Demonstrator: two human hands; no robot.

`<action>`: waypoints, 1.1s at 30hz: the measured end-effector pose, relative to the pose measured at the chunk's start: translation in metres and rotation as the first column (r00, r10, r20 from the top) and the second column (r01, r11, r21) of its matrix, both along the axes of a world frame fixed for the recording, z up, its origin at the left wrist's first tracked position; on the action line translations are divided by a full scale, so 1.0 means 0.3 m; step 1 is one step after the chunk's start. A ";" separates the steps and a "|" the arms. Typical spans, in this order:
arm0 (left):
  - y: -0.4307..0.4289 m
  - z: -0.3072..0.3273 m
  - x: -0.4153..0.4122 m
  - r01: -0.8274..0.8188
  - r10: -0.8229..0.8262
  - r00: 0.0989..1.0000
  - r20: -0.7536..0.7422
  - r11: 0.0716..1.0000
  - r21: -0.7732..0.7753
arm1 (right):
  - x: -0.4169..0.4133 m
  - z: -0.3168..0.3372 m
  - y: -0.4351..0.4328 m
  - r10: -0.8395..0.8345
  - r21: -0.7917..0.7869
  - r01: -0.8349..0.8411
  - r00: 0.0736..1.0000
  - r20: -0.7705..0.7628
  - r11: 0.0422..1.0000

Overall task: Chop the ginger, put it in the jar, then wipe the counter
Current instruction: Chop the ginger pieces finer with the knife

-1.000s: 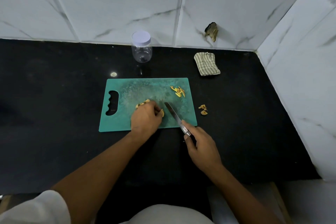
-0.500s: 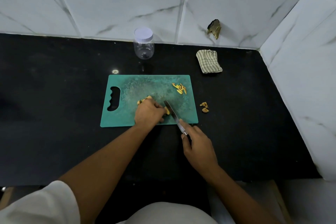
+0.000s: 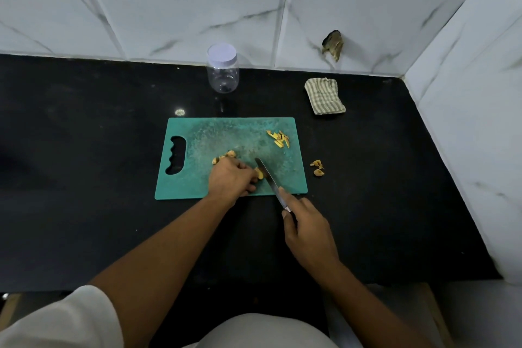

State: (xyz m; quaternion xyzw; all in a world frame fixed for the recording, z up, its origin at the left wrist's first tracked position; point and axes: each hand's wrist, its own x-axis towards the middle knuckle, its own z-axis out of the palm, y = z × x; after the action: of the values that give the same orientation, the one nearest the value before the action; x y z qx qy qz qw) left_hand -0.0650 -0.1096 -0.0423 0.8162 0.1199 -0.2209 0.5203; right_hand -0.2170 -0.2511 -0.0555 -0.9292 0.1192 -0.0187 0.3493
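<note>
A teal cutting board [image 3: 203, 133] lies on the black counter [image 3: 84, 178]. My left hand [image 3: 230, 178] presses a piece of ginger [image 3: 259, 172] onto the board, and more ginger [image 3: 226, 155] pokes out behind its fingers. My right hand [image 3: 309, 230] grips the handle of a knife [image 3: 268, 178], whose blade rests against the right side of the held ginger. Cut ginger strips [image 3: 279, 138] lie at the board's far right corner. A clear jar [image 3: 223, 68] with a white lid stands behind the board.
A folded striped cloth [image 3: 324, 96] lies at the back right of the counter. A few ginger scraps [image 3: 317, 168] sit on the counter just right of the board. White marble tile walls close in the back and right side. A damaged spot [image 3: 333, 44] marks the back wall.
The knife blade has shifted left until it meets the ginger under my left hand. My left hand stays on the ginger.
</note>
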 end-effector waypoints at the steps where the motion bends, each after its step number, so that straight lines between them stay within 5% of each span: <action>1: 0.000 -0.002 0.001 -0.001 0.001 1.000 0.000 1.000 -0.003 | 0.000 0.000 -0.001 -0.004 0.001 0.004 1.000 -0.002 1.000; 18: 0.002 -0.010 0.002 0.019 -0.019 1.000 0.012 1.000 -0.005 | -0.003 -0.004 0.003 0.011 -0.029 -0.011 1.000 -0.018 1.000; 33: 0.003 -0.024 0.013 0.044 -0.044 0.999 0.013 0.999 0.020 | 0.016 -0.003 0.039 0.025 -0.245 -0.052 0.993 -0.112 0.968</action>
State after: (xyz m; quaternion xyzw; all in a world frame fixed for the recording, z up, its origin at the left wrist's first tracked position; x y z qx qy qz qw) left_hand -0.0609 -0.1086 -0.0496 0.8252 0.1009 -0.2256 0.5078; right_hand -0.2123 -0.2396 -0.0564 -0.9673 0.1165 0.0239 0.2241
